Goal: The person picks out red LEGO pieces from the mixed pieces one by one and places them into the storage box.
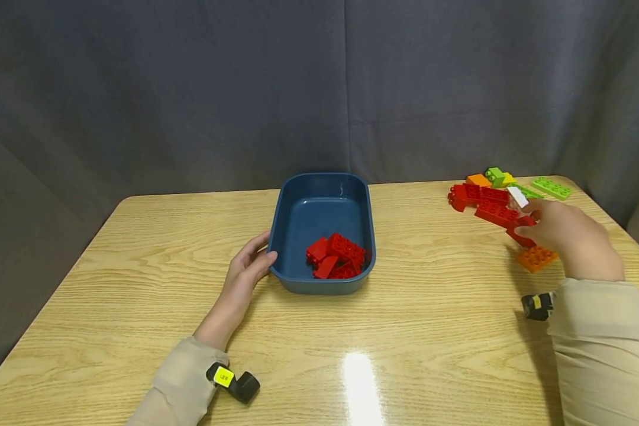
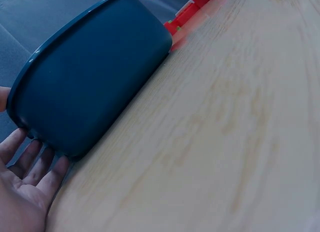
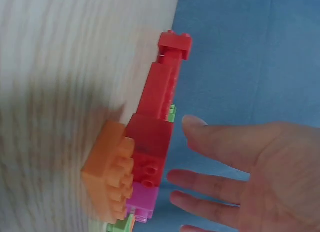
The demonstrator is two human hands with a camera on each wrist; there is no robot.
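Though btwn hands (image 1: 245, 266) (image 1: 572, 234), bin (image 1: 322, 219) against L

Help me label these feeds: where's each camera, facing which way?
Head: worn there, facing forward, down at the pale wood-grain table; left hand, right hand, beige fabric sleeves show.
Left wrist: worn there, facing the blue rounded plastic tub; left hand shows.
Right wrist: worn there, facing red studded plastic bricks; right hand shows.
Head and left wrist share the tub.
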